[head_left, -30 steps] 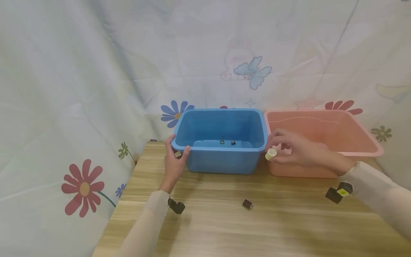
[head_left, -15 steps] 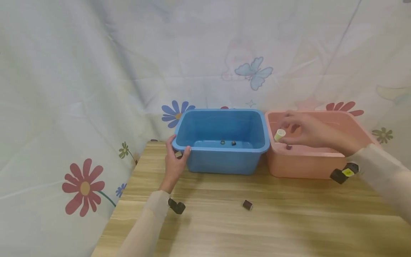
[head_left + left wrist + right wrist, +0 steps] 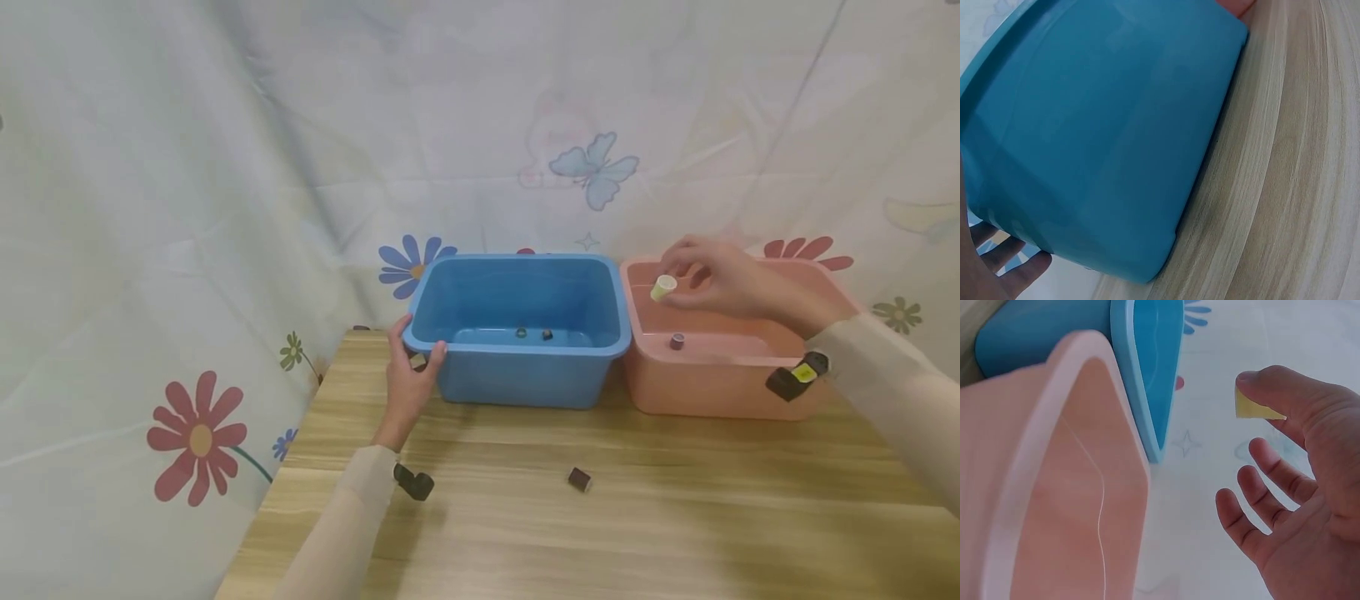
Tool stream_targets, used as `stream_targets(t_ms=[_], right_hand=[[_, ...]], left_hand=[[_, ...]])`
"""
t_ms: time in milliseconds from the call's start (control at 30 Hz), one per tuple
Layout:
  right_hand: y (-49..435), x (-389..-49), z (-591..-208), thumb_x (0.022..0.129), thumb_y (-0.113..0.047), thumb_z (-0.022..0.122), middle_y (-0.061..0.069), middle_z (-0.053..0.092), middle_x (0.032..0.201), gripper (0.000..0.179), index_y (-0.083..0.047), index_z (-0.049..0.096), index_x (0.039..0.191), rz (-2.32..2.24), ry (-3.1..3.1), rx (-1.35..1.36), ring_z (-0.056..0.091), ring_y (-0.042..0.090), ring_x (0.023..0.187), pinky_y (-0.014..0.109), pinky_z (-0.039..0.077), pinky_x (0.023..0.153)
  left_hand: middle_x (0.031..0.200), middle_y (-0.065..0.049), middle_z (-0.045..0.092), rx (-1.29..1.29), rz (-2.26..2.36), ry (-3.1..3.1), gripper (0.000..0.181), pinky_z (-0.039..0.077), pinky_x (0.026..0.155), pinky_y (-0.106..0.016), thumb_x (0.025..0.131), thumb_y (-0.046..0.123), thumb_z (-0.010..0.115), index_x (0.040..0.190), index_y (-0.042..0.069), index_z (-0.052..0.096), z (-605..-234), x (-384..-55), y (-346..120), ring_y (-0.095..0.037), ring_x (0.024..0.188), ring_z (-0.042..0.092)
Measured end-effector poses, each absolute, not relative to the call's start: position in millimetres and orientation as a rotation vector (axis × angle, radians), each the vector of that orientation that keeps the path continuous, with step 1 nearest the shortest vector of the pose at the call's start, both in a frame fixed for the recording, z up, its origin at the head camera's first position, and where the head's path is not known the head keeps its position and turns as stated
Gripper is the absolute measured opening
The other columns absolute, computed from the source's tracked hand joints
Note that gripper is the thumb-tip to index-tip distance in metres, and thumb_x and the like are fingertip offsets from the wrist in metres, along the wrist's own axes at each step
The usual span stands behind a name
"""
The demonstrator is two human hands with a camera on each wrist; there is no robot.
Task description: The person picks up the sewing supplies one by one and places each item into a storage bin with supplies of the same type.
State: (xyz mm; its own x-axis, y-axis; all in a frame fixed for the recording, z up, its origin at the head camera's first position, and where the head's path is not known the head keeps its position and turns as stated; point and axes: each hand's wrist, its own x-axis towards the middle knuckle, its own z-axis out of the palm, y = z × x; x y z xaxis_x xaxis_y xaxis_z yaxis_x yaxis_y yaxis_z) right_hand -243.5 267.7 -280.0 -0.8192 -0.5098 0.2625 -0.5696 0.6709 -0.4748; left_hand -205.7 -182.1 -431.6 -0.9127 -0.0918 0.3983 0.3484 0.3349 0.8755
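At the left front corner of the blue bin [image 3: 525, 375], my left hand [image 3: 408, 387] grips the rim, thumb on the front and fingers round the side. In the left wrist view, some of its fingers [image 3: 1025, 275] show against the bin's wall. My right hand [image 3: 720, 279] pinches a pale yellow thread spool [image 3: 663, 288] between thumb and fingers, over the pink bin [image 3: 720, 387]. In the right wrist view, the thumb covers part of this spool [image 3: 1250, 407]. A dark spool [image 3: 677, 341] lies inside the pink bin. Another dark spool [image 3: 580, 479] lies on its side on the table.
Inside the blue bin are two small dark things, a greenish one [image 3: 521, 332] and a brownish one [image 3: 547, 334], too small to make out. Both bins stand side by side on the wooden table [image 3: 487, 533]. A patterned cloth [image 3: 480, 150] hangs behind them.
My right hand has carried the yellow spool from the pink bin's front left corner up and right, over that bin. The dark spool inside has come into view. My left hand stays put.
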Motion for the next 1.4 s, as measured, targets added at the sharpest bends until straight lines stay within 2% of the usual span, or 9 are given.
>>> stream_targets(t_ms=[300,467,633,733,933,1167,1400], right_hand=[[283,-261,-283,0.084,-0.015,0.086,0.003,0.063,0.116,0.027,-0.015,0.075,0.109,0.794,-2.793,0.792,0.056,0.022,0.099,0.026,0.055,0.08],[293,-270,-281,0.088,-0.025,0.084,0.008,0.06,0.124,0.033,-0.013,0.072,0.116,0.793,-2.881,0.686,0.055,0.029,0.107,0.019,0.052,0.078],[306,-278,-281,0.09,-0.024,0.082,0.013,0.057,0.127,0.037,-0.009,0.069,0.121,0.8,-2.911,0.603,0.055,0.034,0.109,0.011,0.046,0.071],[313,-283,-283,0.09,-0.024,0.081,0.016,0.057,0.127,0.04,-0.006,0.068,0.123,0.788,-2.915,0.567,0.057,0.036,0.108,0.016,0.048,0.07],[328,-290,-288,0.092,-0.037,0.077,0.017,0.056,0.129,0.049,-0.008,0.065,0.129,0.78,-2.953,0.472,0.056,0.037,0.108,0.036,0.049,0.074],[346,-296,-294,0.094,-0.044,0.073,0.017,0.055,0.132,0.054,-0.01,0.061,0.134,0.801,-3.002,0.394,0.051,0.039,0.115,0.057,0.046,0.084],[358,-298,-297,0.095,-0.049,0.069,0.019,0.056,0.133,0.056,-0.012,0.06,0.137,0.771,-3.039,0.359,0.052,0.043,0.117,0.064,0.045,0.082]], left_hand=[[0.152,-0.031,0.043,-0.219,-1.61,-2.233,0.072,0.052,0.097,-0.061,0.099,0.021,0.066,0.157,0.005,0.025,-431,-205,-182,-0.049,0.131,0.052],[0.152,-0.031,0.043,-0.215,-1.622,-2.229,0.072,0.052,0.096,-0.063,0.099,0.022,0.066,0.156,0.005,0.025,-432,-206,-183,-0.048,0.132,0.051],[0.15,-0.031,0.045,-0.204,-1.609,-2.23,0.072,0.053,0.096,-0.061,0.099,0.021,0.067,0.156,0.005,0.026,-431,-206,-182,-0.045,0.129,0.054],[0.15,-0.031,0.045,-0.203,-1.614,-2.23,0.072,0.053,0.096,-0.061,0.099,0.021,0.067,0.157,0.005,0.026,-430,-206,-182,-0.045,0.129,0.054],[0.151,-0.031,0.044,-0.216,-1.625,-2.223,0.072,0.051,0.096,-0.063,0.099,0.021,0.066,0.156,0.004,0.026,-431,-206,-183,-0.049,0.13,0.052],[0.149,-0.032,0.045,-0.229,-1.609,-2.215,0.072,0.053,0.094,-0.062,0.099,0.021,0.067,0.157,0.005,0.026,-433,-206,-183,-0.048,0.128,0.054],[0.15,-0.031,0.045,-0.227,-1.592,-2.227,0.072,0.054,0.095,-0.059,0.1,0.024,0.067,0.156,0.006,0.026,-433,-206,-183,-0.047,0.129,0.054]])
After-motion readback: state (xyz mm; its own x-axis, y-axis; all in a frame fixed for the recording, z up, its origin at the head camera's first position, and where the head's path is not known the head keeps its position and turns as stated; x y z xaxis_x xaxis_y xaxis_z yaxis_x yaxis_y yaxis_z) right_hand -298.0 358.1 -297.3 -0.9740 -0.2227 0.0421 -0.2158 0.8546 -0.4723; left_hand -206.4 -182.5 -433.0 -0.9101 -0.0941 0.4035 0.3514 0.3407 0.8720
